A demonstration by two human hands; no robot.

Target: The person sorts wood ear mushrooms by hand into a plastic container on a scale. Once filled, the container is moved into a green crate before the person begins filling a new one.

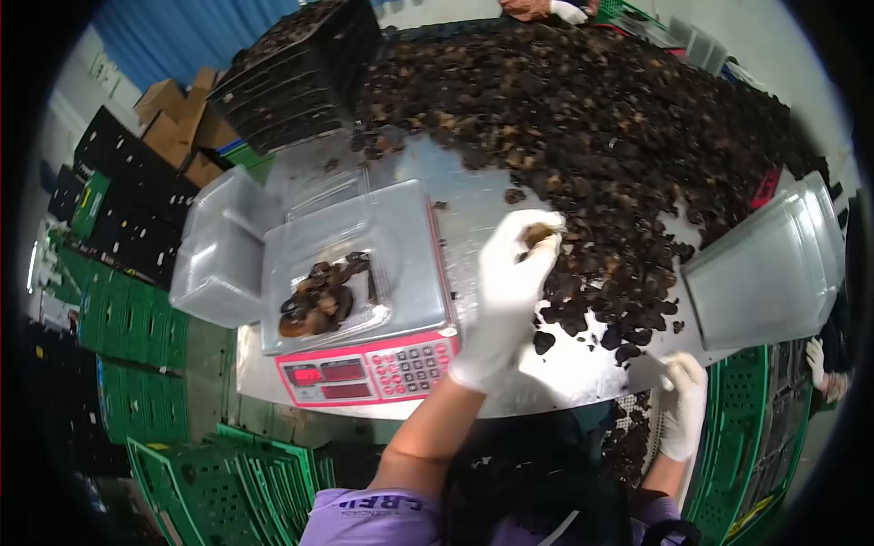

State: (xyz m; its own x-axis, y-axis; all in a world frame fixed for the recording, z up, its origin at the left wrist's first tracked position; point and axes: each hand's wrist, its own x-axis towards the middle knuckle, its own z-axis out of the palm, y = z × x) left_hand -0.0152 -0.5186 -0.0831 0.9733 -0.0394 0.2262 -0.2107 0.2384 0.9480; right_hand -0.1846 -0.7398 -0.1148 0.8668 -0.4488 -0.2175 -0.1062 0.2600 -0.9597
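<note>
My left hand (510, 282), in a white glove, is closed around a brownish wood ear mushroom (539, 235) above the steel table (469, 214). A big heap of dark wood ear mushrooms (583, 118) lies just beyond it. My right hand (683, 409), also gloved, is at the table's near edge with its fingers curled; what they hold, if anything, is hidden. To the left, a clear plastic box (378, 314) with several mushrooms (323, 296) in it lies on the pan of a red-trimmed scale (373, 369), its lid tilted open.
Stacked clear boxes (218, 264) stand left of the scale, and more (765, 273) stand at the right. A black crate (300, 77) rises at the back left. Green crates (141, 318) flank the table. Gloved hands of other people (569, 12) show at the back and far right.
</note>
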